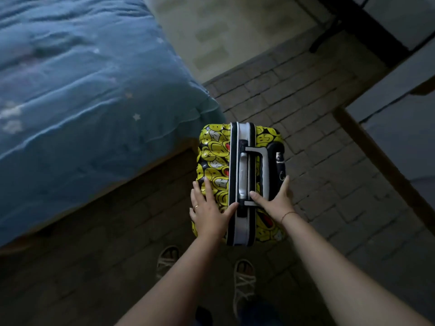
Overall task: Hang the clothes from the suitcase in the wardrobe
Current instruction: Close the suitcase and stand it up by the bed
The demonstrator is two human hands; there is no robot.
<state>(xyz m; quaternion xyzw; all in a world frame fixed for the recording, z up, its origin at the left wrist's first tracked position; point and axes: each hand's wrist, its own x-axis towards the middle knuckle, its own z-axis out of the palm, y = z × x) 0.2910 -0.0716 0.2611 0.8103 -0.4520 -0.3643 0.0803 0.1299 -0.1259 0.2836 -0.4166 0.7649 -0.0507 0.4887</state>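
Observation:
A closed yellow suitcase (pixel 217 158) printed with smiley faces stands upright on the brick floor, just in front of my feet. A white band with a grey handle (pixel 243 177) runs along its top. My left hand (pixel 208 208) lies flat on the suitcase's left shell, fingers spread and thumb reaching the white band. My right hand (pixel 276 201) rests with spread fingers on the right side, thumb beside the grey handle and fingers over the black edge. No clothes and no wardrobe are in view.
A bed with a blue quilt (pixel 77 102) fills the left, its corner close to the suitcase. A wooden-edged piece of furniture (pixel 381 156) stands on the right. A black stand (pixel 329 34) is at the far right. My sandalled feet (pixel 243 281) stand on the brick floor.

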